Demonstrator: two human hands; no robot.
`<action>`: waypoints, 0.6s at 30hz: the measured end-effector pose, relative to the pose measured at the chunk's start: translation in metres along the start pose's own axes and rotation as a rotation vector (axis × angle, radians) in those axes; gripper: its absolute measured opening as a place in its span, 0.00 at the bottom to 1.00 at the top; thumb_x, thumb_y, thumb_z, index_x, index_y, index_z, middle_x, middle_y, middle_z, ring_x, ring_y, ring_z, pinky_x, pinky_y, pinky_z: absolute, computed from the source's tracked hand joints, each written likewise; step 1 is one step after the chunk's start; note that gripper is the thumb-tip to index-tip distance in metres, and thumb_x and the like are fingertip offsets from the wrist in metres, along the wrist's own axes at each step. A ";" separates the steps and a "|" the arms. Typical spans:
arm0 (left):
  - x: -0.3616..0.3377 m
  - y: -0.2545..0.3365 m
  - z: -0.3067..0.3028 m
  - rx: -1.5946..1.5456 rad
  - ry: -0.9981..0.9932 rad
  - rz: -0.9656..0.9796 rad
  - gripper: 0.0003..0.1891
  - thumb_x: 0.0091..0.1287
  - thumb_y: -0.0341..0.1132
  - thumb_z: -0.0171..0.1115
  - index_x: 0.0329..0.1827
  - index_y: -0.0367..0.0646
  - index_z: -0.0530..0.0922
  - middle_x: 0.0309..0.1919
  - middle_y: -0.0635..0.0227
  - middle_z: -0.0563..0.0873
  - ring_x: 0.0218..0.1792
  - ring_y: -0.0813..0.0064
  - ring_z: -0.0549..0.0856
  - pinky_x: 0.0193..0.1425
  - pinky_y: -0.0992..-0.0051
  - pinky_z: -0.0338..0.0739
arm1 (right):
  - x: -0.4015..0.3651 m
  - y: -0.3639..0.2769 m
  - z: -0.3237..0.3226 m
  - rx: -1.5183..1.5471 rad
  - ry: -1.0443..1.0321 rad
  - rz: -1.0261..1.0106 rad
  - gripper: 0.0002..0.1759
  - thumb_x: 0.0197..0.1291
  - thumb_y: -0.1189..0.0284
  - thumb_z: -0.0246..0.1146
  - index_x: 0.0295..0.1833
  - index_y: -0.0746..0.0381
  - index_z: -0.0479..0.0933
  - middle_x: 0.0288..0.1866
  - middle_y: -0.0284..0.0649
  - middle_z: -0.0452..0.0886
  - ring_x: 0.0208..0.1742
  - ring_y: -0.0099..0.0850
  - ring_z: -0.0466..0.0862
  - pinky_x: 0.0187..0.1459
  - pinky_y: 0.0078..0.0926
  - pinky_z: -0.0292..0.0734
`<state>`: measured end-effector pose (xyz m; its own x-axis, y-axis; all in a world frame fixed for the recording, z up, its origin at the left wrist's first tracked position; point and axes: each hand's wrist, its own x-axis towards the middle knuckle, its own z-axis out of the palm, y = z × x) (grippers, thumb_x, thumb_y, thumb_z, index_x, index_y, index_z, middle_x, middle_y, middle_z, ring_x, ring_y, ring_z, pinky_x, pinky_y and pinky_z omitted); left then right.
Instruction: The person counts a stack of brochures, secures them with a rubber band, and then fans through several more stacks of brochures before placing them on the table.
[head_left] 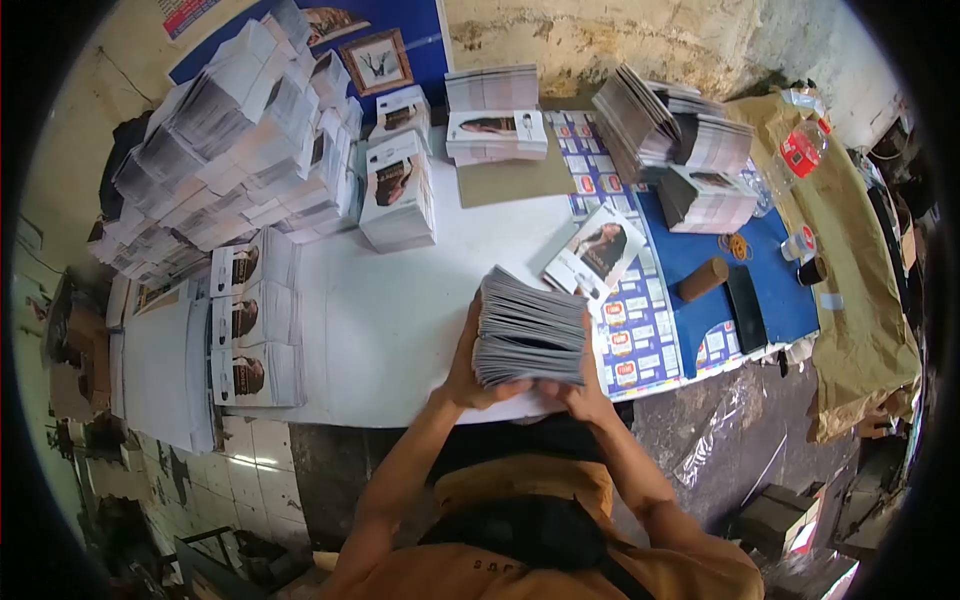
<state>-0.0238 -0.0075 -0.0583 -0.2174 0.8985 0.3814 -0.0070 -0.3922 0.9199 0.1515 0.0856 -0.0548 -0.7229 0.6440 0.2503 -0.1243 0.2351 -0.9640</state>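
A thick stack of folded cartons [530, 330] is held over the front of the white table, its many edges facing up. My left hand [468, 370] wraps round the stack's left side, thumb at the near edge. On the other side, my right hand [585, 385] grips it, the thumb also at the near edge. Some fingers of both hands are hidden behind the stack. Just beyond it lies a small pile of flat cartons [597, 250] printed with a long-haired figure.
Tall carton piles [240, 130] fill the back left, with three stacks [250, 330] in front. More bundles [700, 145] stand at the back right. Rubber bands [737, 246], a brown cylinder [703, 279], a dark oblong object [746, 308] and a bottle [803, 148] lie at the right.
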 end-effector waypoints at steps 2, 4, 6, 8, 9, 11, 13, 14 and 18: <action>-0.004 -0.002 0.010 -0.065 0.056 0.036 0.54 0.49 0.44 0.74 0.74 0.35 0.48 0.67 0.54 0.65 0.68 0.62 0.65 0.72 0.64 0.59 | -0.015 0.014 0.003 0.009 -0.012 0.049 0.54 0.50 0.57 0.66 0.74 0.68 0.44 0.71 0.56 0.58 0.69 0.46 0.63 0.69 0.40 0.56; -0.011 -0.003 0.020 -0.160 0.102 0.019 0.51 0.50 0.44 0.73 0.73 0.35 0.53 0.66 0.55 0.68 0.68 0.62 0.66 0.73 0.63 0.58 | -0.039 0.037 0.010 0.025 -0.024 0.172 0.41 0.58 0.54 0.62 0.70 0.66 0.57 0.65 0.54 0.69 0.64 0.49 0.70 0.65 0.43 0.63; 0.002 -0.007 0.012 0.000 -0.011 0.134 0.62 0.47 0.46 0.76 0.75 0.35 0.38 0.71 0.53 0.57 0.71 0.61 0.61 0.74 0.63 0.55 | -0.048 0.060 0.005 -0.058 -0.013 0.217 0.29 0.63 0.56 0.58 0.63 0.64 0.70 0.60 0.51 0.75 0.60 0.53 0.74 0.62 0.46 0.66; 0.014 0.010 0.014 0.086 -0.041 0.161 0.68 0.45 0.47 0.77 0.77 0.34 0.31 0.74 0.52 0.52 0.73 0.61 0.59 0.75 0.63 0.54 | -0.047 0.043 0.009 -0.179 0.026 0.119 0.22 0.64 0.62 0.57 0.59 0.63 0.74 0.57 0.51 0.77 0.59 0.55 0.74 0.62 0.47 0.66; 0.016 0.009 0.012 0.080 -0.052 0.139 0.68 0.45 0.47 0.77 0.77 0.35 0.31 0.75 0.51 0.52 0.73 0.60 0.58 0.75 0.64 0.54 | -0.047 0.039 0.012 -0.220 0.048 0.048 0.20 0.64 0.65 0.57 0.58 0.62 0.75 0.57 0.51 0.78 0.59 0.55 0.73 0.61 0.47 0.66; 0.020 0.006 0.009 0.068 -0.071 0.096 0.68 0.45 0.47 0.78 0.77 0.35 0.33 0.75 0.50 0.51 0.74 0.60 0.57 0.75 0.64 0.53 | -0.040 0.055 0.008 -0.252 0.064 -0.018 0.28 0.61 0.62 0.59 0.63 0.64 0.66 0.62 0.52 0.69 0.64 0.52 0.67 0.65 0.45 0.61; 0.015 -0.003 0.006 -0.048 -0.088 -0.071 0.66 0.46 0.45 0.77 0.77 0.35 0.34 0.76 0.50 0.50 0.75 0.60 0.56 0.76 0.64 0.52 | -0.035 0.067 0.000 -0.293 0.023 0.153 0.48 0.54 0.52 0.62 0.71 0.69 0.50 0.70 0.54 0.56 0.71 0.47 0.58 0.70 0.41 0.52; 0.014 -0.006 0.005 -0.094 -0.092 -0.120 0.65 0.46 0.43 0.76 0.77 0.35 0.34 0.76 0.50 0.50 0.75 0.60 0.55 0.76 0.64 0.51 | -0.034 0.071 -0.004 -0.308 -0.007 0.267 0.59 0.50 0.47 0.64 0.74 0.71 0.42 0.74 0.54 0.50 0.74 0.44 0.53 0.72 0.40 0.49; 0.002 0.001 0.011 -0.041 0.003 -0.160 0.61 0.50 0.42 0.73 0.77 0.33 0.36 0.76 0.50 0.50 0.75 0.59 0.54 0.76 0.62 0.50 | -0.019 0.061 -0.003 -0.049 0.061 0.140 0.59 0.46 0.44 0.67 0.71 0.70 0.46 0.67 0.49 0.57 0.70 0.39 0.58 0.69 0.37 0.52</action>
<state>-0.0131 -0.0043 -0.0553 -0.2130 0.9496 0.2299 -0.0813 -0.2517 0.9644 0.1596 0.0898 -0.1180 -0.6881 0.7156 0.1203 0.0094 0.1746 -0.9846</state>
